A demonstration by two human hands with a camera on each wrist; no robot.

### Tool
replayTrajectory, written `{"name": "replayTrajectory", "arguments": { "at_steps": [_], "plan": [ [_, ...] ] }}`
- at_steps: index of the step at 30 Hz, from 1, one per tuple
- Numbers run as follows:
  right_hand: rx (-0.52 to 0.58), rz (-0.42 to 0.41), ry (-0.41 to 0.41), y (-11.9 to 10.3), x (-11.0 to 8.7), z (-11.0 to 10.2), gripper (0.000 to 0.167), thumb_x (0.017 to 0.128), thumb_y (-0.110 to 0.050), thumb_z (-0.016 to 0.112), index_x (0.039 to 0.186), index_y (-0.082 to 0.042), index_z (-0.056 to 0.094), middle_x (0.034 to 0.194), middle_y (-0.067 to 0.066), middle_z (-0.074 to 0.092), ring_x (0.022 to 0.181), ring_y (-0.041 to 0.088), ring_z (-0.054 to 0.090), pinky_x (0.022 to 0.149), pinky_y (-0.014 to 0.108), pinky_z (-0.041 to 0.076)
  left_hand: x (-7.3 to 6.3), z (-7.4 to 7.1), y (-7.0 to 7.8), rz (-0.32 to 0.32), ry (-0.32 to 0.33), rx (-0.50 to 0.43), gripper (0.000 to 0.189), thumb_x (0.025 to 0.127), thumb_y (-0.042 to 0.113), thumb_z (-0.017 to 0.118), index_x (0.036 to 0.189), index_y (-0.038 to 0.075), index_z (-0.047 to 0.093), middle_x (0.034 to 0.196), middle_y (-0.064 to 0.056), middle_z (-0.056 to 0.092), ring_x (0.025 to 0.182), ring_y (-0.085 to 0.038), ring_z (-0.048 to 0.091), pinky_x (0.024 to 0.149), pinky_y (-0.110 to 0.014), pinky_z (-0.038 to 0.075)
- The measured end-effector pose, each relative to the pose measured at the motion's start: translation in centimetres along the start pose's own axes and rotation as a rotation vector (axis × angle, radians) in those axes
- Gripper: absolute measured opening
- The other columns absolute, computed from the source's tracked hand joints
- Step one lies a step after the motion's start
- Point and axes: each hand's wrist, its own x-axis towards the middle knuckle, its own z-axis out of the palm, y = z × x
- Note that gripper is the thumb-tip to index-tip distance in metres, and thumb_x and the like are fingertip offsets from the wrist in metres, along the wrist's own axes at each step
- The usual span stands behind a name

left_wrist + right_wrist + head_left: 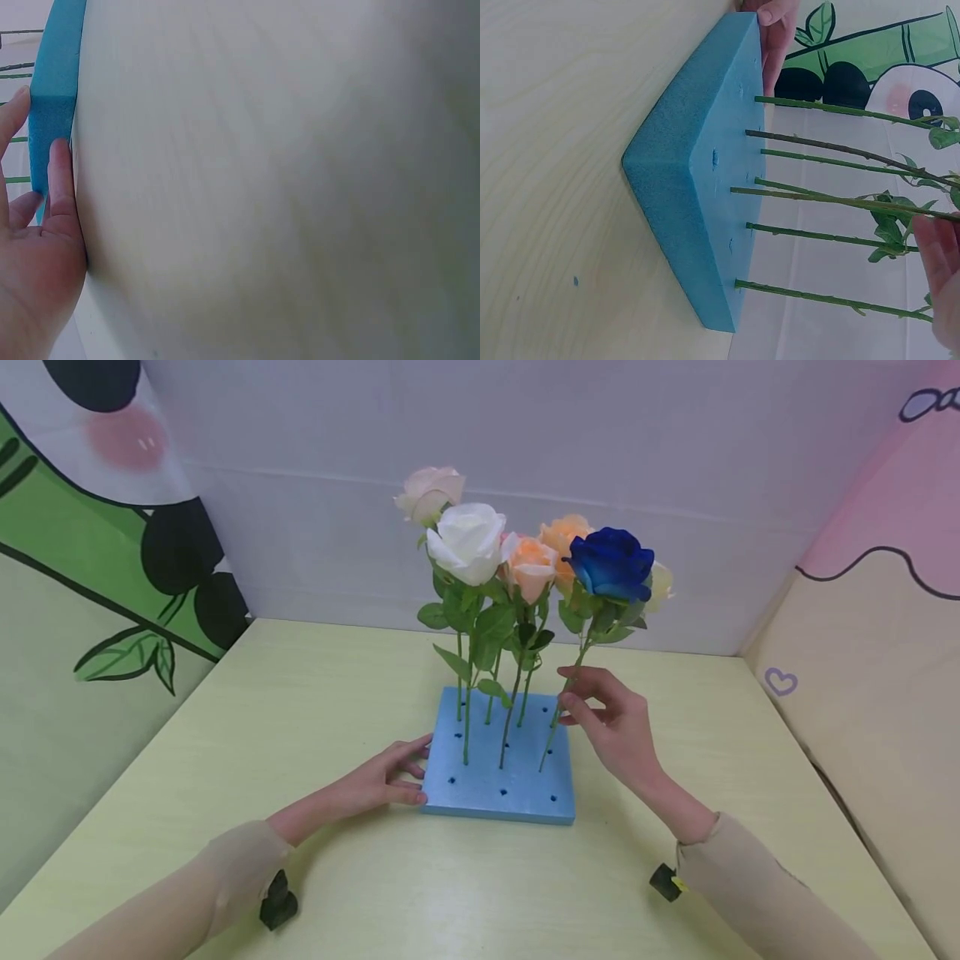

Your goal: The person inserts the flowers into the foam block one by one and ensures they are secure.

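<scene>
A blue foam board point(480, 799) with small holes lies flat on the table. My right hand point(617, 722) pinches the stem of a blue rose point(612, 564), which leans to the right. In the right wrist view that stem's point(817, 197) lower end meets the board's top; whether it sits in a hole I cannot tell. At the board's left edge rests my left hand point(382, 781), fingers extended against its side. Upright in the board stand a white rose point(468, 543), a pale pink rose point(431, 492), a peach rose point(532, 567) and others partly hidden.
Behind the flowers, an orange rose point(564, 531) and a pale yellow rose point(661, 587) show partly past the blue one. A pale curtain point(337, 543) hangs at the table's back edge. Painted panels flank both sides. The table point(262, 710) is light wood.
</scene>
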Motion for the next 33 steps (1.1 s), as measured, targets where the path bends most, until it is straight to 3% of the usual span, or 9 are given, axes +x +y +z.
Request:
{"name": "replayTrajectory", "arguments": {
  "at_steps": [7, 18, 24, 33],
  "plan": [
    [-0.002, 0.039, -0.025, -0.05, 0.20, -0.04, 0.025, 0.095, 0.003, 0.059, 0.119, 0.004, 0.063, 0.091, 0.025, 0.067, 0.078, 0.012, 0.070, 0.065, 0.028, 0.061, 0.03, 0.04, 0.09, 0.004, -0.002, -0.004, 0.090, 0.088, 0.026, 0.075, 0.159, 0.019, 0.020, 0.150, -0.015, 0.036, 0.122, -0.027, 0.055, 0.096, -0.025, 0.055],
    [-0.008, 0.055, -0.036, 0.16, 0.01, 0.20, 0.026, 0.095, 0.001, 0.060, 0.121, 0.003, 0.063, 0.091, 0.018, 0.069, 0.080, 0.008, 0.068, 0.063, 0.028, 0.061, 0.17, 0.00, -0.16, 0.004, 0.001, 0.002, 0.089, 0.088, 0.027, 0.075, 0.159, 0.021, 0.021, 0.150, -0.015, 0.036, 0.121, -0.027, 0.055, 0.096, -0.026, 0.055],
    [-0.025, 0.070, -0.039, 0.36, -0.15, 0.16, 0.028, 0.096, 0.000, 0.060, 0.123, -0.003, 0.063, 0.092, 0.020, 0.068, 0.081, 0.008, 0.067, 0.062, 0.027, 0.061, 0.18, 0.03, -0.15, 0.001, -0.001, -0.006, 0.090, 0.088, 0.027, 0.075, 0.159, 0.020, 0.020, 0.150, -0.015, 0.036, 0.121, -0.027, 0.055, 0.096, -0.025, 0.055],
    [-0.034, 0.096, -0.045, 0.28, -0.32, 0.18, 0.027, 0.096, -0.002, 0.060, 0.123, -0.002, 0.062, 0.092, 0.019, 0.068, 0.081, 0.012, 0.067, 0.063, 0.026, 0.061, 0.12, 0.08, 0.01, -0.002, 0.000, -0.016, 0.090, 0.088, 0.026, 0.075, 0.159, 0.019, 0.020, 0.150, -0.016, 0.036, 0.120, -0.027, 0.055, 0.096, -0.024, 0.055]
  ]
}}
